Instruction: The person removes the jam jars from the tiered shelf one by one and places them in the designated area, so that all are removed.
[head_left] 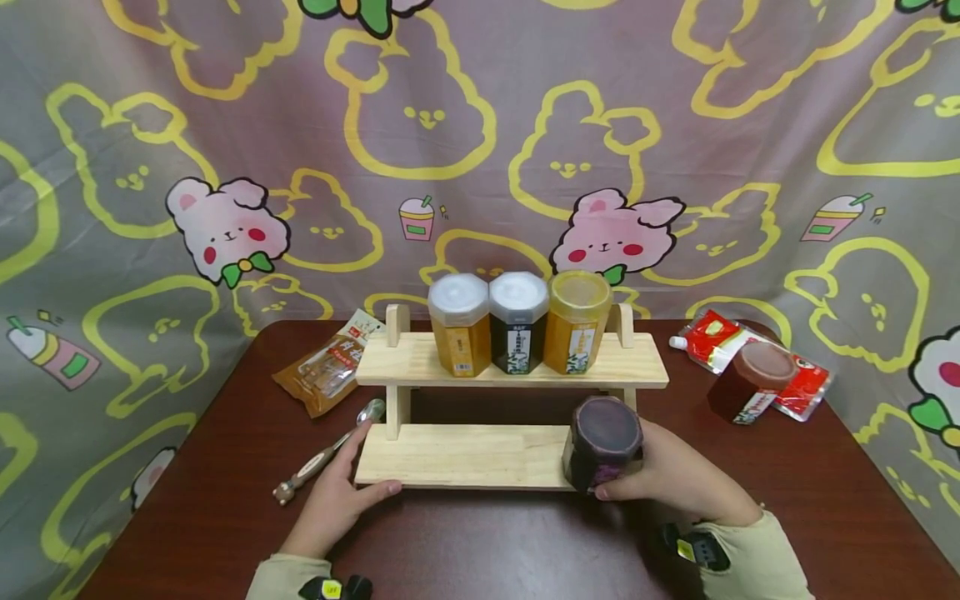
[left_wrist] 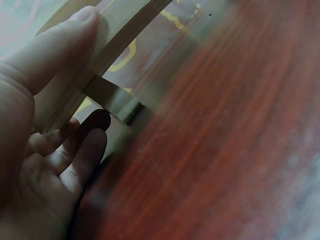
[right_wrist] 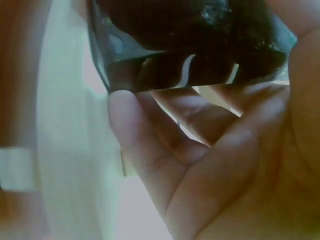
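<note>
A two-tier wooden rack (head_left: 465, 454) stands on the table. My left hand (head_left: 341, 500) grips the left end of its lower board, thumb at the front edge; in the left wrist view the thumb and fingers (left_wrist: 89, 157) lie on different sides of the wood. At the right end of that board, my right hand (head_left: 660, 475) holds a dark jar (head_left: 606, 437) with a dark lid, fingers around its side. Whether the jar's base touches the board is hard to tell. On the upper board stand a honey-coloured jar (head_left: 461, 342), a black jar (head_left: 517, 337) with a white lid and a yellow-lidded jar (head_left: 577, 333).
Left of the rack lie a brown food packet (head_left: 322, 371) and a spoon (head_left: 315, 462) with a bear-shaped handle end. To the right, a dark red jar (head_left: 750, 383) stands by a red-and-white spouted pouch (head_left: 720, 342). Behind the table (head_left: 510, 542) hangs a patterned curtain (head_left: 480, 200).
</note>
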